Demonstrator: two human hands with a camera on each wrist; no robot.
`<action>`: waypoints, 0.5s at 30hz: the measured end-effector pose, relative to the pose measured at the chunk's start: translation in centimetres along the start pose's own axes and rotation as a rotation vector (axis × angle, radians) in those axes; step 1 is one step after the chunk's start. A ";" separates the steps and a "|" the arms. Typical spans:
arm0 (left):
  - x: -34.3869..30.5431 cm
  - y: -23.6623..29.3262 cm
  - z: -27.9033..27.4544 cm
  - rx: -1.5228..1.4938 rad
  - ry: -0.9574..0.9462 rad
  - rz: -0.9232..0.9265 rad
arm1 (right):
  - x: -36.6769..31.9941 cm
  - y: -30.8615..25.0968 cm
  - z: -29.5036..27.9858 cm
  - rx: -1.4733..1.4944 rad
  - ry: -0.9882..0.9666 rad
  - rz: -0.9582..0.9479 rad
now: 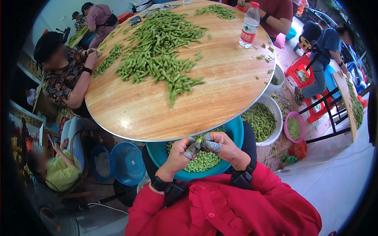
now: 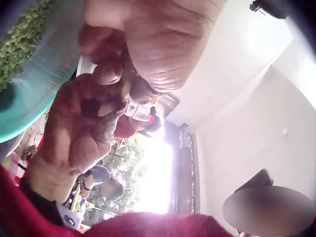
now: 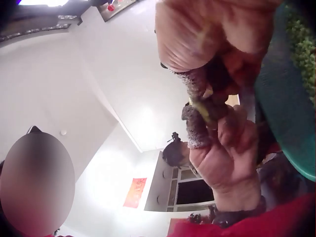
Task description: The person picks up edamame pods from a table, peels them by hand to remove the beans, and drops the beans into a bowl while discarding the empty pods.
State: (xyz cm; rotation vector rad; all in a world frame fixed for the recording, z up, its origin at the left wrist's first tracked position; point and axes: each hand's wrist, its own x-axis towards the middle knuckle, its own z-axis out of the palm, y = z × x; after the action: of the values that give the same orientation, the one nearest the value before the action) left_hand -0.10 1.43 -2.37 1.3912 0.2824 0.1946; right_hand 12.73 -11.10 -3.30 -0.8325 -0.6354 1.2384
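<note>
A green pod (image 1: 200,139) is pinched between the two hands over a teal basin (image 1: 152,157) that holds shelled green beans (image 1: 202,162). The left hand (image 1: 179,154) and the right hand (image 1: 224,147) meet at the fingertips, with grey coverings on thumbs and some fingers. In the right wrist view the yellow-green pod (image 3: 201,108) shows between the covered fingertips of both hands. The left wrist view shows a bit of it (image 2: 126,91) too, the rest hidden by fingers.
A round wooden table (image 1: 220,86) with a heap of pods (image 1: 157,47) and a water bottle (image 1: 250,27) lies ahead. A white basket (image 1: 277,118) of pods and a pink basin (image 1: 302,128) are at right, blue basins (image 1: 128,163) at left. Other people sit around.
</note>
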 end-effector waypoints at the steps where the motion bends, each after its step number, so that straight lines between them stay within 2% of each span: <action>1: -0.1 -0.1 0.0 0.044 0.011 0.009 | 0.0 0.3 -0.2 -0.013 0.004 0.005; 4: -0.2 0.3 0.3 0.075 0.024 -0.066 | 0.0 0.6 -0.5 -0.098 0.064 0.020; 7: -0.1 -1.0 0.0 0.259 0.061 0.052 | -0.1 0.5 -0.4 -0.314 0.207 0.014; 9: -0.5 0.5 -0.6 0.259 0.085 -0.062 | 0.0 0.6 -0.9 -0.506 0.268 -0.015; 10: -0.6 1.2 -0.7 0.258 0.096 -0.124 | -0.1 0.3 -0.6 -0.572 0.263 0.018; 11: -0.5 1.2 -0.6 0.344 0.117 -0.052 | -0.4 -0.2 0.0 -0.636 0.260 0.052; 12: -0.3 1.1 -0.5 0.351 0.101 -0.068 | -0.6 -0.9 0.8 -0.701 0.257 0.085; 13: 0.0 0.9 -0.3 0.358 0.084 -0.084 | -0.5 -0.9 1.5 -0.782 0.223 -0.025; 15: 0.4 0.4 -0.5 0.260 0.031 -0.135 | -0.3 -0.7 1.1 -0.738 0.141 -0.032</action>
State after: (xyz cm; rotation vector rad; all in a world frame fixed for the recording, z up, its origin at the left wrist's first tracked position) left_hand 0.15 2.14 -2.08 1.6212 0.4381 0.0695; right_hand 12.18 -11.22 -2.13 -1.4964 -1.0058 0.8963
